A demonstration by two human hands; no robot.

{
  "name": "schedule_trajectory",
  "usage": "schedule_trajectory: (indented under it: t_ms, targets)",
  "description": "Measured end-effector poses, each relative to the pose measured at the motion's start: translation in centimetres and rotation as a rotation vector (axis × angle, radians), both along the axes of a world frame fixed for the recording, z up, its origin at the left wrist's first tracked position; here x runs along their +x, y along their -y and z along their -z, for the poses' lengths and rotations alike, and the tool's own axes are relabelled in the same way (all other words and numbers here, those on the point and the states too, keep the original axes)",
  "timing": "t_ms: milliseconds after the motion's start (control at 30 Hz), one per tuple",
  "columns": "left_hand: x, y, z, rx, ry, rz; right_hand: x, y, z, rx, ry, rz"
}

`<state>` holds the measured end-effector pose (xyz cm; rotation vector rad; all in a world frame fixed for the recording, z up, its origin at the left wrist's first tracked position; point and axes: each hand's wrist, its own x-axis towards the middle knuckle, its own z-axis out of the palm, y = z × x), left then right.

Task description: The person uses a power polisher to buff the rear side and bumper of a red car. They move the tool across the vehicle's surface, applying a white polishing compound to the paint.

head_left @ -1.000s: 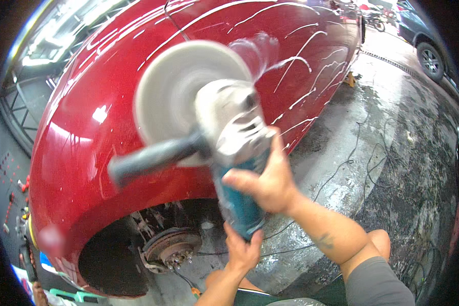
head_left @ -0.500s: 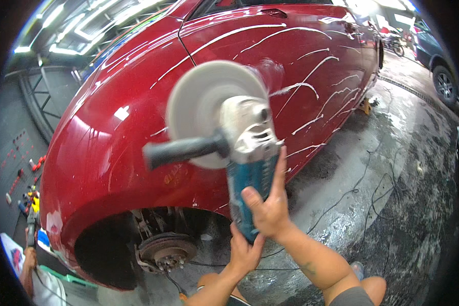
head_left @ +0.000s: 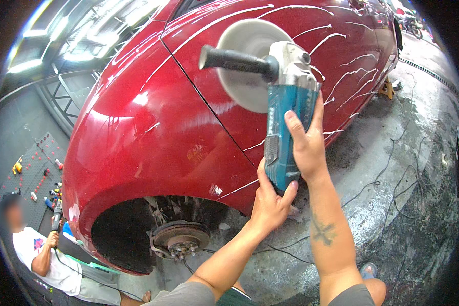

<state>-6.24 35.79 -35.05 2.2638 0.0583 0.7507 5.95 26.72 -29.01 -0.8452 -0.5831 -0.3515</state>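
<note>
With both hands I hold a teal and silver electric polisher [head_left: 285,122] against the side of a red car. Its round white pad [head_left: 239,89] is blurred as if spinning and lies over the red door [head_left: 199,66]. The black side handle [head_left: 234,59] sticks out to the left, with no hand on it. My right hand [head_left: 309,150] is closed around the right side of the body, thumb on top. Lower down, my left hand [head_left: 271,204] wraps the rear end. Curved streaks of white compound [head_left: 354,74] mark the door panel around the pad.
Below the fender, the wheel arch shows a bare brake disc [head_left: 181,237]. A black cable [head_left: 290,257] trails over the wet concrete floor. At the lower left a person in a white shirt [head_left: 41,250] holds another power tool [head_left: 56,219]. A yellow stand [head_left: 386,89] is beneath the car's side.
The polisher and both my hands have moved up and to the right, so the pad now lies on the door past the fender seam. The view has shifted, showing more of the other person.
</note>
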Motion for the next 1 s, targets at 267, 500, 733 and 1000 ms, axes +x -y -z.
schedule_trajectory:
  t_ms: [267,500,733,1000]
  targets:
    - [-10.2,-7.3,9.1,-0.278,-0.027,0.012,-9.1,-5.4,3.4,-0.256,-0.028,-0.043]
    - [-20.1,-15.8,17.1,0.760,-0.069,-0.182,-16.0,-7.6,7.1,-0.294,-0.034,-0.250]
    - [-11.8,-9.7,16.4,0.006,-0.127,-0.106,-8.6,-5.7,10.2,-0.074,-0.102,-0.122]
    - [-2.9,-2.0,6.7,0.014,-0.404,-0.064,1.1,-0.1,11.8,0.218,-0.351,-0.240]
